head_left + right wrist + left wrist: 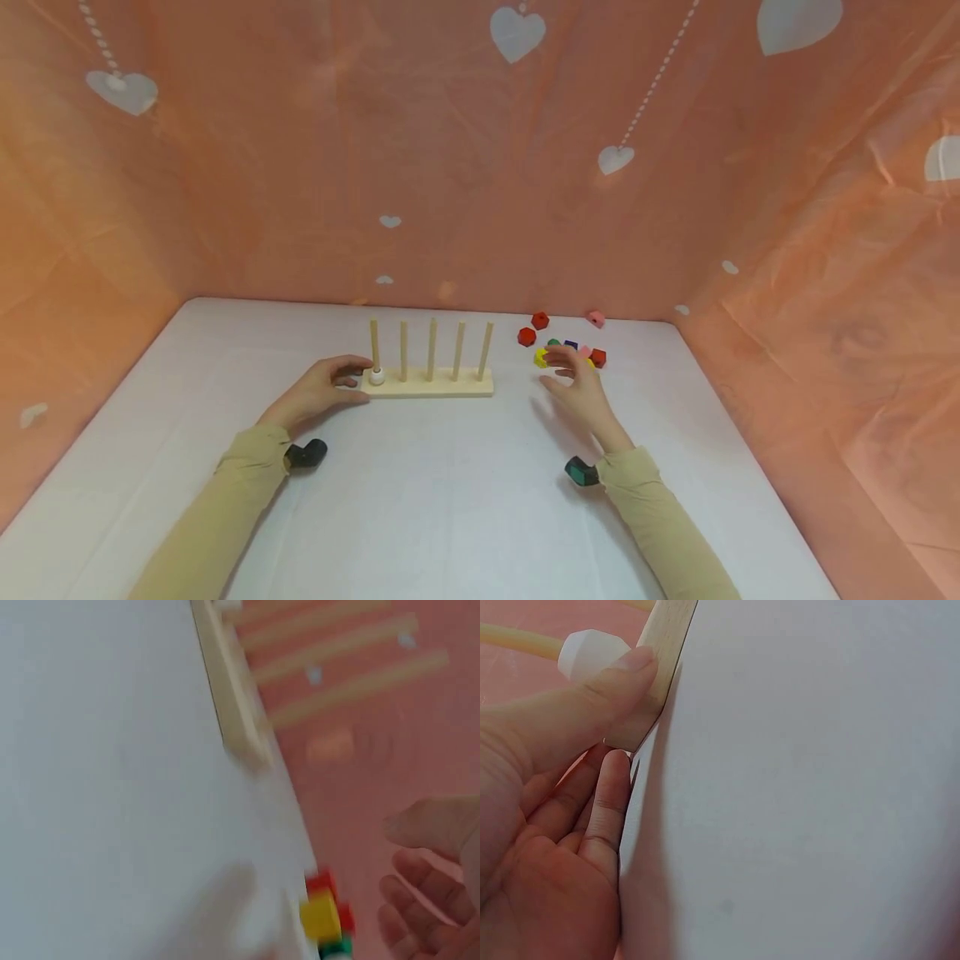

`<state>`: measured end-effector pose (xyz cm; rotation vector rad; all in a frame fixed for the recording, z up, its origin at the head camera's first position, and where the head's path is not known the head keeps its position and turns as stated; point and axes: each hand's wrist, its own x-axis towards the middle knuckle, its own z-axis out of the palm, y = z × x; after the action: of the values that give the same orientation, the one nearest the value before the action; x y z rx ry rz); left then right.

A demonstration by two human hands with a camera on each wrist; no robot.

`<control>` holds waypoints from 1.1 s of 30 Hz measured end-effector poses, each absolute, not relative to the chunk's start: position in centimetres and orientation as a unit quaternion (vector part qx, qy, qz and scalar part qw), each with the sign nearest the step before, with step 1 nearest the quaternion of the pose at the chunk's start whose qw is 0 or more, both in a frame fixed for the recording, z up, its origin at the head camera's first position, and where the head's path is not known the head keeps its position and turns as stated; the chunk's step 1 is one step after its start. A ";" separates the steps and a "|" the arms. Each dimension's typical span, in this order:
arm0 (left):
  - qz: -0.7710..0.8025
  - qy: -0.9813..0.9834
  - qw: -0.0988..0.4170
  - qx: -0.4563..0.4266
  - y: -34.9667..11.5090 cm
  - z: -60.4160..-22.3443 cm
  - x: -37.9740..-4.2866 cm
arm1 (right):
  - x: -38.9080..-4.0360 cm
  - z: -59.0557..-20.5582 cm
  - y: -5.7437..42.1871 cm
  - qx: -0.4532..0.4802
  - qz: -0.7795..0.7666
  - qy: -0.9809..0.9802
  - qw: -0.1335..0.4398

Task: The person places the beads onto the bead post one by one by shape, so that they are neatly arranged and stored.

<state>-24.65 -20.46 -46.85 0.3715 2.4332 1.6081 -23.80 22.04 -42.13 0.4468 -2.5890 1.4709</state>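
A wooden peg stand [450,389] with several upright pegs sits on the table, and a white bead [377,377] is at the bottom of its leftmost peg. My left hand [318,387] grips the stand's left end. In the left wrist view its thumb [622,675] lies on the base, close below the white bead, while the other fingers reach behind. My right hand [581,392] hovers by the coloured beads with its fingers loosely bent, holding nothing. Nearest to it are a yellow bead [541,358] and a red bead [598,358]; others are partly hidden behind its fingers.
Two more red beads, one nearer [527,337] and one farther back [540,320], lie left of the group. A pink bead [596,318] lies at the table's back edge. Orange cloth [450,167] with pale hearts hangs behind the white table [435,500].
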 end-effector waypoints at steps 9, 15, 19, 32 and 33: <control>0.551 0.819 0.089 0.134 -20.6 -47.1 -24.8 | -26.8 -43.5 26.7 0.073 0.432 -0.897 0.062; 0.545 0.821 0.058 0.162 -20.5 -47.1 -24.8 | -27.9 -43.9 27.7 0.087 0.385 -0.916 0.066; 0.548 0.819 0.046 0.165 -20.3 -46.9 -24.8 | -28.3 -43.8 27.6 0.082 0.387 -0.917 0.050; 0.540 0.824 0.029 0.168 -19.0 -47.2 -25.2 | -29.0 -44.0 27.1 0.060 0.393 -0.917 0.004; 0.544 0.822 0.032 0.167 -18.9 -47.2 -25.2 | -29.0 -44.0 27.1 0.060 0.394 -0.917 0.004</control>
<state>-25.23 -18.91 -47.23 0.5128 2.5301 1.6751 -29.04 27.09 -44.05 0.1878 -2.8736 1.2330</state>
